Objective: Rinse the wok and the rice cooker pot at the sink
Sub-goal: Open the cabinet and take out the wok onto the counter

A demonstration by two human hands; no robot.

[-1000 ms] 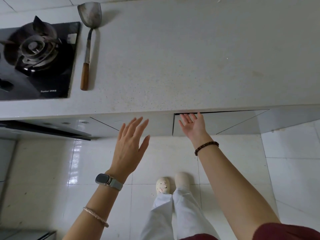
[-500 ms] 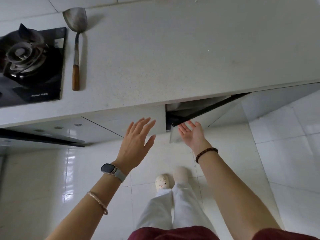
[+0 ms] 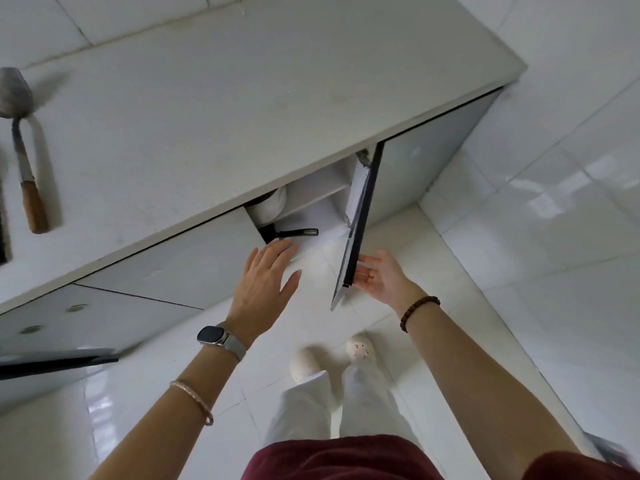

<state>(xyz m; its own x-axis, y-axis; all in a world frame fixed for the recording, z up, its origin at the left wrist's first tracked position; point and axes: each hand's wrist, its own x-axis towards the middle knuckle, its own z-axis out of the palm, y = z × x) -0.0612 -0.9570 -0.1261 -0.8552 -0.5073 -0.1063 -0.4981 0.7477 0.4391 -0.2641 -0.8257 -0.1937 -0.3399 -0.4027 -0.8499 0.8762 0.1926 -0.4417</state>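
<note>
A white speckled counter runs across the view below a white tiled wall, and a spatula with a wooden grip lies on it at the far left. Below is a row of pale grey cabinet fronts over a glossy white tiled floor. One door stands open. Inside, a pale round pot sits on the upper shelf. Below it a black handle points toward the door; its pan is hidden. The left hand holds nothing, its fingers straight and its thumb spread, with the fingertips just short of the handle. The right hand lies palm up against the door's outer face, with fingers nearly straight and their tips hidden behind the door's edge.
</note>
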